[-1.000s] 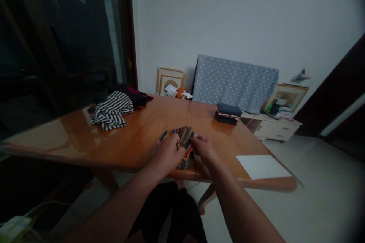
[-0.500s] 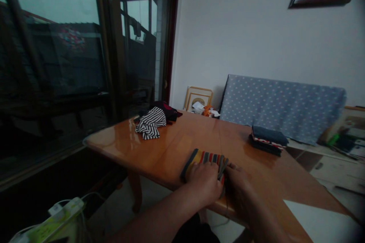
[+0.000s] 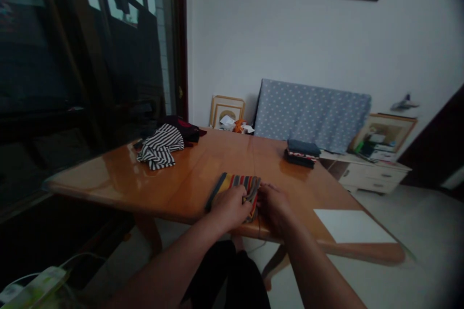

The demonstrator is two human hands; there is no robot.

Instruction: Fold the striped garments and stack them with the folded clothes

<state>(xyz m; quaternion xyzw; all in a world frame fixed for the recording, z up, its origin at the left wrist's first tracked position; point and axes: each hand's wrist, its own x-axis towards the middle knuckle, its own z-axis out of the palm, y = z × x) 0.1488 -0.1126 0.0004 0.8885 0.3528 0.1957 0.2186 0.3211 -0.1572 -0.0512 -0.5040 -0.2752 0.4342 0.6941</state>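
Observation:
A folded striped garment, in yellow, red, grey and dark bands, lies at the near edge of the wooden table. Over its front part lies my left hand, fingers curled and gripping the cloth. My right hand is at its right edge, fingers bent and pinched together at the cloth; the fingertips are partly hidden. A grey-brown fold stands up between the two hands. Beneath them a thin cord hangs past the table edge.
On the wooden table are a black-and-white striped cloth with dark clothes at the left, a folded clothes stack at the back right and a white sheet at the right. A power strip is at lower left.
The view has turned to the right, so everything sits further left in the picture. Both hands stay at the striped garment, with little other visible change.

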